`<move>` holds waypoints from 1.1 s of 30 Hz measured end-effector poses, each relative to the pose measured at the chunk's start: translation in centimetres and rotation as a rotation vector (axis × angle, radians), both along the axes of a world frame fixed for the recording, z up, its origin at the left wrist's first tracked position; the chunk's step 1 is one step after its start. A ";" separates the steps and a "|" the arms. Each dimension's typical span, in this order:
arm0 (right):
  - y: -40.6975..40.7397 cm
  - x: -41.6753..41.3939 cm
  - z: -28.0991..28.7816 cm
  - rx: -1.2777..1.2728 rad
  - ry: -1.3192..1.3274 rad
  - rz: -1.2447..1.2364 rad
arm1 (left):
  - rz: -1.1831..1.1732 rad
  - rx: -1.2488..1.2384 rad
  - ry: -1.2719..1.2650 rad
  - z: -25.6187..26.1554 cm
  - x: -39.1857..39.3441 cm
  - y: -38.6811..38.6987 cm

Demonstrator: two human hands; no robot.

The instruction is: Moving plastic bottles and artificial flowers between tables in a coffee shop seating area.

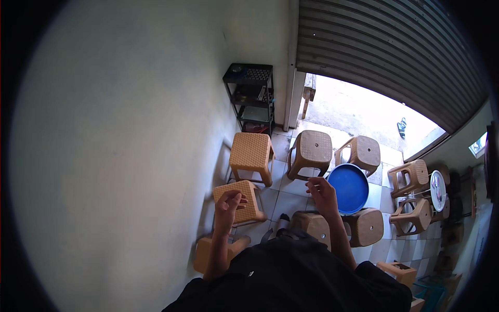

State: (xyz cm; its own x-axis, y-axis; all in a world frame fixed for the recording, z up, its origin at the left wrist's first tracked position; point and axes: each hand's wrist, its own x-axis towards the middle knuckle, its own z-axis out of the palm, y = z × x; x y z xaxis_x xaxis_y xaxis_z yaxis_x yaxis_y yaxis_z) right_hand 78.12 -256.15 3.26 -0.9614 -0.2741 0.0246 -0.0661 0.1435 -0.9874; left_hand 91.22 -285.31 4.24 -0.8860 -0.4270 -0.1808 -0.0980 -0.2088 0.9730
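Observation:
My left hand (230, 206) is raised with loosely curled fingers and nothing in it. Behind it in the view is a tan plastic stool (242, 216) with a woven-pattern seat, partly hidden by the hand. My right hand (324, 195) is also empty, its fingers bent and slightly apart. It appears just left of a round blue table top (349, 189). Beyond that hand stands a brown plastic stool (316, 146) with a hole in its seat. Another brown stool (312, 226) is partly covered by my right forearm.
A plain wall (117, 136) runs along the left. A black shelf rack (249, 103) stands in the corner. A half-raised roller shutter (374, 43) hangs over the bright doorway, with sandals (401, 128) outside. More stools surround a white round table (438, 191) on the right.

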 end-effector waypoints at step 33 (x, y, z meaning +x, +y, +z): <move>-9.6 -29.4 -0.3 0.226 0.015 0.124 | 0.263 0.112 0.002 -1.9 -24.6 -12.9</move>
